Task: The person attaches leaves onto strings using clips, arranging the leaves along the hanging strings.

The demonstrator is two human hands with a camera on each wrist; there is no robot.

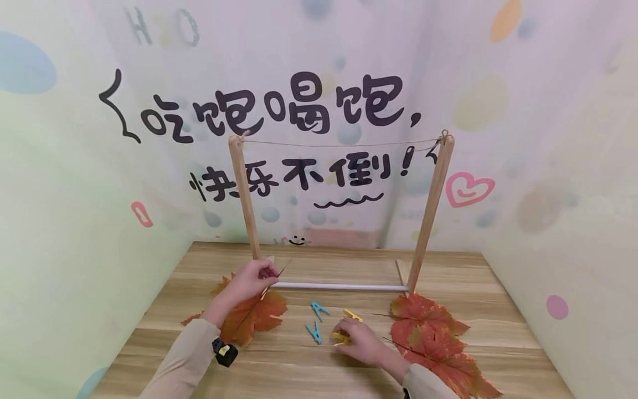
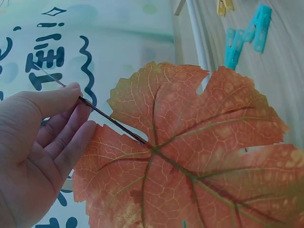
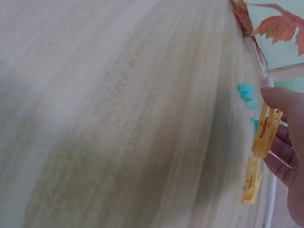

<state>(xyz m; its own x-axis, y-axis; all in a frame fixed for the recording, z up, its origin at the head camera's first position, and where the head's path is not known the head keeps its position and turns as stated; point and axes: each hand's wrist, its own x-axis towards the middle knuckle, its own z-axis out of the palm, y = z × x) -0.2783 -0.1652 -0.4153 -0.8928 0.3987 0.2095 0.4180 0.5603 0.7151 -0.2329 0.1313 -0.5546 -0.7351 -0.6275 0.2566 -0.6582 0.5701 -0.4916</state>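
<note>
Left wrist: stem [image 2: 114,121] between fingers [image 2: 76,148]

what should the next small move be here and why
I'd probably raise the leaf to the string: the left grip pinches its stem, the right grip holds a yellow clothespin, and nothing hangs from the string between the wooden posts.

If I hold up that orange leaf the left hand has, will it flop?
The orange leaf is probably light: the left hand only pinches its thin stem. It may bend a little yet keep its shape, since it looks spread wide, not drooping. It could twirl, held by just that stem.
</note>
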